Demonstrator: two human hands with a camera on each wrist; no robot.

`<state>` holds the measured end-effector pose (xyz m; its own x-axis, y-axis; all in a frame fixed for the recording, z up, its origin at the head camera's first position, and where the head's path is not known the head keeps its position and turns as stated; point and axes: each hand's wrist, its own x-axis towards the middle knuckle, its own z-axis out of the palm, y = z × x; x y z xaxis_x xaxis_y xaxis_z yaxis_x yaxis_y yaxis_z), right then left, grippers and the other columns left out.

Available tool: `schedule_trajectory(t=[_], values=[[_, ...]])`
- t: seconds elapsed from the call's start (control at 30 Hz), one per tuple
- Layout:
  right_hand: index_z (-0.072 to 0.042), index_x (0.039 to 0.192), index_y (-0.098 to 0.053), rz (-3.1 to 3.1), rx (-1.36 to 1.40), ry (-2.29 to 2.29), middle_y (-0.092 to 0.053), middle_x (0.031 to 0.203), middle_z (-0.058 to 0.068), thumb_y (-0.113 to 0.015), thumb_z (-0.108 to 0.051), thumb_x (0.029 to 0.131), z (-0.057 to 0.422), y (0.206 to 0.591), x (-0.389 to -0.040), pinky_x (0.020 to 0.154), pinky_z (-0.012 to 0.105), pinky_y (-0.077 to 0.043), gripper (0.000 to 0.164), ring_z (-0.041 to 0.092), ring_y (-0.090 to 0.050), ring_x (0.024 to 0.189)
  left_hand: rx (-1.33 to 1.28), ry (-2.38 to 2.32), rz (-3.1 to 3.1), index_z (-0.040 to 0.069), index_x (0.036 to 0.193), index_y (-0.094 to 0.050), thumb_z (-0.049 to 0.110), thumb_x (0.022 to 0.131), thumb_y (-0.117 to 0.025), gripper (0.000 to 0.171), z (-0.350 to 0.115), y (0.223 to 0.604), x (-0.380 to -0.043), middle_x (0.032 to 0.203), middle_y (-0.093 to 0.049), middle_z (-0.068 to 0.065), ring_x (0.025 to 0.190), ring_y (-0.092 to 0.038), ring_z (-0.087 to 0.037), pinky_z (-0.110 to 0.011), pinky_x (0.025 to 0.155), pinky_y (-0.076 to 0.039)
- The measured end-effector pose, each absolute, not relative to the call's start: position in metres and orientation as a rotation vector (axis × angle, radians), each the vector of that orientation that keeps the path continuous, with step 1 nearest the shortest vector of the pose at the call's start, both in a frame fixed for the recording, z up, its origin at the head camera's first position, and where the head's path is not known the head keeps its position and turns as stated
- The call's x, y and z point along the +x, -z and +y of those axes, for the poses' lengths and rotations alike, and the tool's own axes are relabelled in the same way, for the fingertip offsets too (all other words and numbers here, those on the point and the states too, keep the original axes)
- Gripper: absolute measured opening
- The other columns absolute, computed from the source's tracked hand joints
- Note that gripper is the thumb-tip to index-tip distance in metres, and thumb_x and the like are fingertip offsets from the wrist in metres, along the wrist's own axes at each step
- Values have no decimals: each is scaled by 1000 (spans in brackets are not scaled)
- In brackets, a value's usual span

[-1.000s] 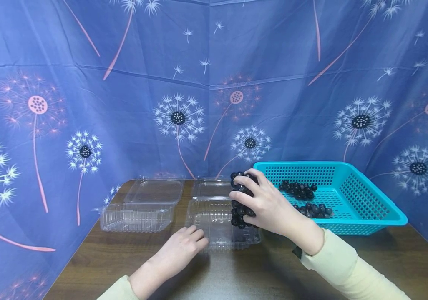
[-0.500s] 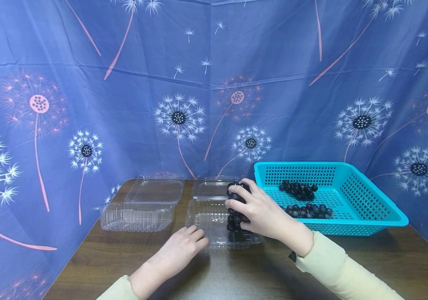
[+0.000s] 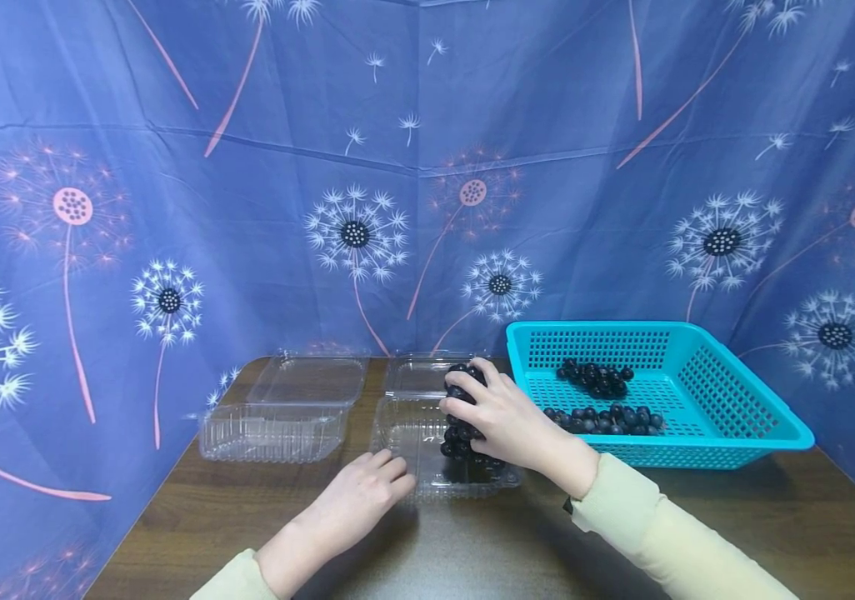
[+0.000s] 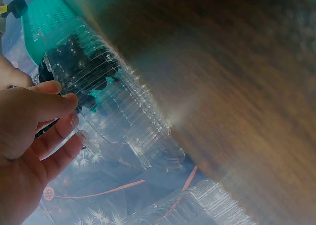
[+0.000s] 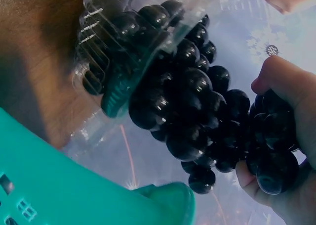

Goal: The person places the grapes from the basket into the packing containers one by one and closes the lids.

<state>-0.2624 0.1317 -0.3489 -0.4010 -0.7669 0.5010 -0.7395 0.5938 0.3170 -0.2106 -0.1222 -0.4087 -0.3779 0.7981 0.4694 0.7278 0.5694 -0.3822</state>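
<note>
In the head view my right hand (image 3: 513, 417) grips a bunch of black grapes (image 3: 457, 448) from above. The bunch's lower end is inside the near half of a clear plastic clamshell container (image 3: 401, 437), whose lid lies back behind it. Close up in the right wrist view, the grapes (image 5: 190, 101) slope from the fingers down past the container's wall, with some behind the plastic. My left hand (image 3: 371, 487) is at the container's front left corner. From the left wrist, its thumb and fingers are seen pinching the container's rim; the fingertips are partly hidden in the head view.
A turquoise perforated basket (image 3: 757, 442) stands to the right, holding more black grapes (image 3: 598, 380). Another clear clamshell container (image 3: 273, 437) lies with its lid back at the left. A blue dandelion-print cloth (image 3: 420, 100) hangs behind the wooden table (image 3: 472, 558).
My right hand has moved left and slightly down with the grapes, bringing them further over and into the container. More grapes in the basket have come into sight. The left hand has stayed put.
</note>
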Motion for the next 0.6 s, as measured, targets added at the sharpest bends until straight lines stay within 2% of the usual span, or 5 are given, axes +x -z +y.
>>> schedule_trajectory(t=[0.17, 0.4, 0.6], values=[[-24, 113, -54, -2221, 1196, 92, -47, 130, 7, -90, -35, 56, 124, 352, -266, 70, 45, -55, 68, 41, -42, 119, -1217, -159, -2168, 18, 84, -60, 11, 72, -68, 16, -123, 409, -211, 78, -52, 7, 73, -48, -11, -23, 56, -44], [-25, 115, -52, -2241, 1239, 163, -44, 135, 6, -87, -38, 63, 111, 355, -272, 71, 45, -55, 64, 40, -39, 124, -1213, -173, -2155, 18, 83, -61, 13, 74, -64, 11, -123, 409, -211, 78, -52, 8, 72, -49, -11, -23, 55, -42], [-25, 113, -52, -2246, 1277, 200, -44, 135, 5, -86, -38, 64, 101, 354, -273, 74, 48, -54, 60, 40, -39, 126, -1214, -171, -2139, 19, 83, -61, 15, 74, -63, 10, -123, 409, -213, 78, -53, 8, 72, -50, -11, -23, 55, -42]])
